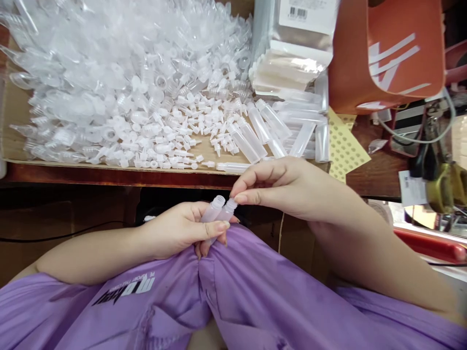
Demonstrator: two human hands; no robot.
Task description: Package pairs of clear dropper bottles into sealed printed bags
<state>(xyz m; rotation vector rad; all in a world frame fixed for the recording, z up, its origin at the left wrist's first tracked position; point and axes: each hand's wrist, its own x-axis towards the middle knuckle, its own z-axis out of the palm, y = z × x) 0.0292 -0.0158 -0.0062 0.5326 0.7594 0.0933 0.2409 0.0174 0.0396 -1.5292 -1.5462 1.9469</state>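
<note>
My left hand (182, 228) is closed around two small translucent plastic bottles (212, 211), held side by side above my lap with their threaded necks pointing up and to the right. The neck of the left bottle is uncovered. My right hand (282, 189) pinches at the mouth of the other bottle (227, 208), thumb and forefinger together; whatever sits between those fingertips is hidden. Just beyond my hands, in a shallow cardboard tray (204, 146), lie small white nozzle tips (160, 148) and more empty bottles (248, 138).
Clear dropper-like plastic pieces (120, 58) are heaped across the tray's left and back. A stack of clear bags (292, 63) stands behind the bottles. To the right are an orange holder (350, 63), a yellow sticker sheet (345, 146) and scissors with yellowish handles (441, 187).
</note>
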